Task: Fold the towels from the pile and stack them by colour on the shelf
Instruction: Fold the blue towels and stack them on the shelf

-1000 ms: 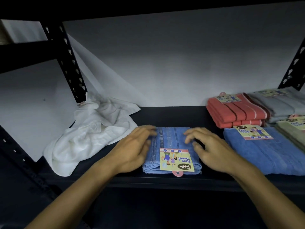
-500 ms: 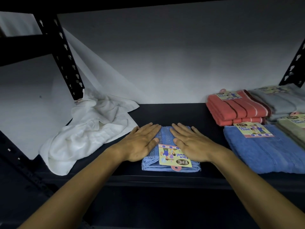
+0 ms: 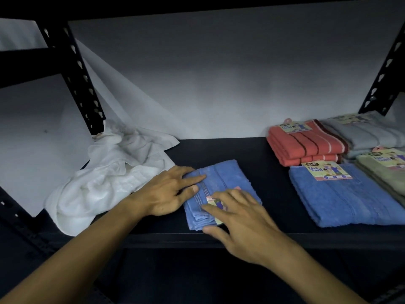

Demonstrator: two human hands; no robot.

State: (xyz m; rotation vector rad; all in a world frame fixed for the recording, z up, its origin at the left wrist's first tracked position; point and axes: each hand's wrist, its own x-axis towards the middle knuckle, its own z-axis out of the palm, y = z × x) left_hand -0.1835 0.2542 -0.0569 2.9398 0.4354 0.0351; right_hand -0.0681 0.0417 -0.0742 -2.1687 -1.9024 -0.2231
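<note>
A small folded blue towel lies on the dark shelf, near its front edge. My left hand rests on the towel's left edge with fingers stretched flat. My right hand lies over the towel's near part and covers most of its paper label; the thumb sits at the front edge. A crumpled white towel lies at the left. A larger folded blue towel with a label lies at the right.
Behind the larger blue towel sits a folded red striped stack, with grey towels and beige-green towels further right. Black perforated shelf posts stand at the back left and back right. A white wall backs the shelf.
My right hand has slid from the towel's top right down over the label toward the front edge. The left hand moved slightly outward to the left edge. The towel now lies slightly turned.
</note>
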